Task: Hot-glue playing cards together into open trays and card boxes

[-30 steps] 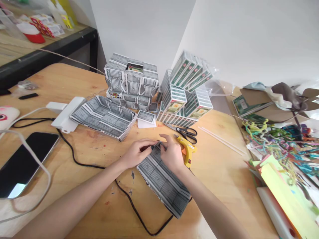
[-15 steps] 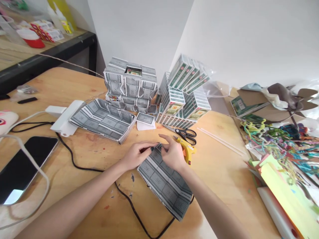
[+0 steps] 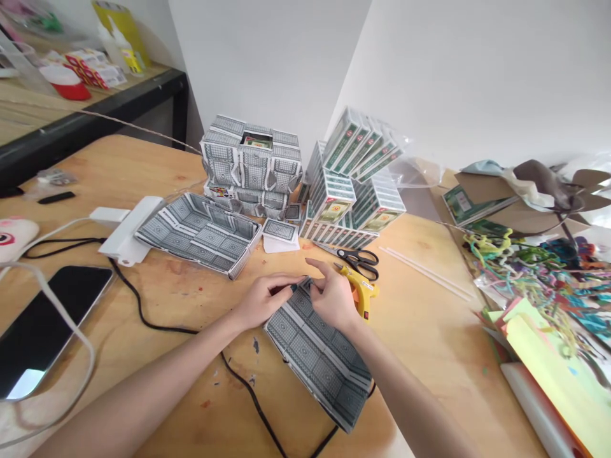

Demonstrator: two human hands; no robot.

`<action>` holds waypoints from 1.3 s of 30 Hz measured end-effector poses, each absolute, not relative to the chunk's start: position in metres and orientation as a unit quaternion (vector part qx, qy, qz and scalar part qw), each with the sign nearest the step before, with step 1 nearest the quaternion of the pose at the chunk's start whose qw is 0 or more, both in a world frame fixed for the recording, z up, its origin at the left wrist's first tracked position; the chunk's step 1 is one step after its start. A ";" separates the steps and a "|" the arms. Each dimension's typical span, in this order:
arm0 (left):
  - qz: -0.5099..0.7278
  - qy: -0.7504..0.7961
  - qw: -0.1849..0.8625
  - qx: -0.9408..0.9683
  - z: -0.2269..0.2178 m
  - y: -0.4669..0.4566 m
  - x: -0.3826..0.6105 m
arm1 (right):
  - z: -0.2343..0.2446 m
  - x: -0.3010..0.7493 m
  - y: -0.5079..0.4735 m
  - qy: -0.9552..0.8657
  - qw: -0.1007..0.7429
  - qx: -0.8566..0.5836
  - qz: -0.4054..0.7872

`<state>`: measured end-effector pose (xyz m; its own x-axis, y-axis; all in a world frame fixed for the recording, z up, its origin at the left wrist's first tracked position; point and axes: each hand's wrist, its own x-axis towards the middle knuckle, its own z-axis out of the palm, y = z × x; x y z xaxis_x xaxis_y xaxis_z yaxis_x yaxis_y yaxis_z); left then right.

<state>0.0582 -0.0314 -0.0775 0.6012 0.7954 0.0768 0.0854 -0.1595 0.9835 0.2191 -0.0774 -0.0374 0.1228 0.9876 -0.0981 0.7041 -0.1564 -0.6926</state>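
Observation:
A shallow tray made of grey-patterned playing cards (image 3: 310,346) lies slanted on the table in front of me. My left hand (image 3: 265,299) grips its far left corner, thumb inside and fingers outside the wall. At the same far end, my right hand (image 3: 331,292) pinches the rim, its index finger stretched out past the edge. Just behind the right hand is a yellow glue gun (image 3: 365,292), partly covered by it. Beyond that rest black-handled scissors (image 3: 358,259). A second card tray (image 3: 200,232) sits further left, beside a small stack of playing cards (image 3: 280,230).
A card-covered box (image 3: 252,165) stands at the back, with stacked card packs (image 3: 353,184) to its right. At left are a white power strip (image 3: 131,232), a phone (image 3: 52,324) and a black cable (image 3: 138,299). Clear glue sticks (image 3: 424,273), pipe cleaners (image 3: 539,273) and paper (image 3: 554,375) lie right.
The view has shifted slightly, so everything sits a little lower and further right. Both hands keep their hold on the near tray's far end, almost unmoved.

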 end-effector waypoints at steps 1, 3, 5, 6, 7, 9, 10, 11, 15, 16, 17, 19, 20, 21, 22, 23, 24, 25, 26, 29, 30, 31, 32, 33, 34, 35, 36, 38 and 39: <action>0.315 0.318 0.566 0.692 -0.078 -0.032 0.058 | -0.038 0.219 -0.077 -0.598 0.251 -0.707 0.283; 0.317 0.316 0.570 0.689 -0.078 -0.032 0.058 | -0.038 0.218 -0.077 -0.597 0.249 -0.707 0.285; 0.319 0.313 0.573 0.687 -0.079 -0.032 0.058 | -0.038 0.218 -0.077 -0.599 0.246 -0.708 0.281; 0.319 0.312 0.574 0.686 -0.079 -0.032 0.058 | -0.038 0.218 -0.077 -0.601 0.245 -0.708 0.278; 0.319 0.312 0.574 0.687 -0.080 -0.032 0.058 | -0.038 0.218 -0.077 -0.603 0.244 -0.708 0.277; 0.317 0.312 0.571 0.690 -0.080 -0.031 0.058 | -0.038 0.218 -0.077 -0.604 0.244 -0.708 0.274; 0.316 0.311 0.570 0.691 -0.079 -0.030 0.058 | -0.038 0.218 -0.077 -0.604 0.244 -0.708 0.274; 0.315 0.311 0.570 0.692 -0.079 -0.030 0.058 | -0.038 0.218 -0.077 -0.604 0.244 -0.707 0.273; 0.313 0.314 0.575 0.688 -0.078 -0.029 0.058 | -0.038 0.218 -0.077 -0.610 0.245 -0.705 0.268; 0.313 0.315 0.576 0.687 -0.078 -0.030 0.057 | -0.038 0.218 -0.077 -0.611 0.245 -0.704 0.267; 0.311 0.315 0.578 0.685 -0.078 -0.030 0.057 | -0.038 0.218 -0.077 -0.612 0.244 -0.704 0.266; 0.309 0.316 0.582 0.683 -0.079 -0.029 0.057 | -0.038 0.218 -0.077 -0.612 0.242 -0.705 0.263; 0.308 0.316 0.584 0.681 -0.079 -0.028 0.057 | -0.038 0.218 -0.077 -0.612 0.240 -0.706 0.262; 0.306 0.315 0.588 0.679 -0.079 -0.028 0.057 | -0.039 0.217 -0.077 -0.613 0.238 -0.707 0.261; 0.306 0.315 0.591 0.677 -0.079 -0.027 0.057 | -0.039 0.217 -0.077 -0.614 0.237 -0.708 0.258; 0.306 0.316 0.593 0.675 -0.080 -0.026 0.057 | -0.040 0.217 -0.076 -0.615 0.235 -0.708 0.255; 0.306 0.317 0.594 0.673 -0.080 -0.026 0.057 | -0.040 0.216 -0.076 -0.616 0.234 -0.709 0.252; 0.307 0.317 0.595 0.672 -0.080 -0.025 0.057 | -0.040 0.216 -0.076 -0.616 0.234 -0.709 0.250; 0.308 0.318 0.595 0.671 -0.079 -0.025 0.058 | -0.041 0.216 -0.075 -0.617 0.234 -0.709 0.248; 0.309 0.321 0.594 0.670 -0.078 -0.026 0.058 | -0.041 0.215 -0.075 -0.617 0.234 -0.711 0.244; 0.308 0.324 0.593 0.670 -0.078 -0.026 0.058 | -0.041 0.215 -0.075 -0.616 0.233 -0.712 0.243; 0.308 0.326 0.593 0.669 -0.078 -0.027 0.058 | -0.040 0.215 -0.075 -0.616 0.232 -0.713 0.242; 0.308 0.328 0.593 0.667 -0.077 -0.027 0.058 | -0.040 0.215 -0.075 -0.616 0.232 -0.713 0.242; 0.308 0.329 0.594 0.667 -0.077 -0.027 0.058 | -0.040 0.215 -0.075 -0.615 0.231 -0.714 0.243; 0.308 0.329 0.594 0.666 -0.077 -0.027 0.058 | -0.039 0.215 -0.075 -0.615 0.230 -0.713 0.245; 0.309 0.329 0.593 0.667 -0.076 -0.027 0.058 | -0.039 0.214 -0.074 -0.615 0.230 -0.712 0.247; 0.309 0.329 0.592 0.668 -0.076 -0.027 0.058 | -0.039 0.214 -0.074 -0.616 0.230 -0.712 0.248; 0.309 0.329 0.587 0.672 -0.077 -0.027 0.058 | -0.038 0.214 -0.073 -0.616 0.229 -0.713 0.244; 0.309 0.330 0.585 0.673 -0.077 -0.027 0.058 | -0.038 0.213 -0.073 -0.616 0.228 -0.714 0.242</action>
